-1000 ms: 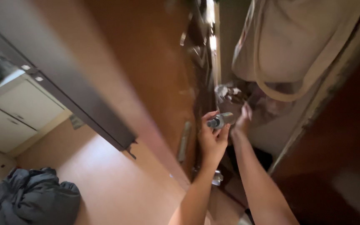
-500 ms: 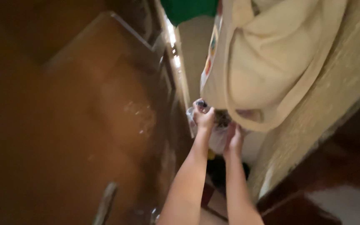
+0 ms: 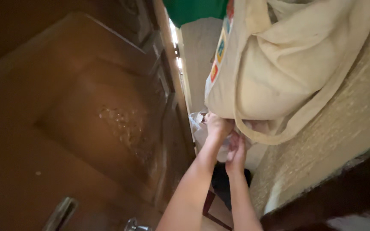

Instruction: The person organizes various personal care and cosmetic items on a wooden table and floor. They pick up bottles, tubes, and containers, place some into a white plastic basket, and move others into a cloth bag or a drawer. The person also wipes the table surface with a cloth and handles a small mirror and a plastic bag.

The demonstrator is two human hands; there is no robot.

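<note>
A large cream cloth tote bag (image 3: 279, 64) hangs against a rough beige wall (image 3: 322, 158). Just under its lower left corner hangs a crumpled whitish plastic bag (image 3: 198, 126). My left hand (image 3: 217, 125) is raised with its fingers closed on the top of the plastic bag, right below the tote. My right hand (image 3: 236, 150) is next to it and a little lower, fingers stretched up against the plastic bag and the tote's loose strap (image 3: 270, 139). Whether that hand grips anything is hidden.
A brown panelled wooden door (image 3: 108, 119) fills the left, with a metal handle (image 3: 61, 212) and a round knob (image 3: 132, 224) near the bottom. Green cloth (image 3: 193, 8) hangs at the top. A dark object (image 3: 223, 184) lies below the hands.
The view has swung up and closer to the tote. Both hands rose to the plastic bag under it. The small round metal thing seen in my hands a second ago is out of sight.
</note>
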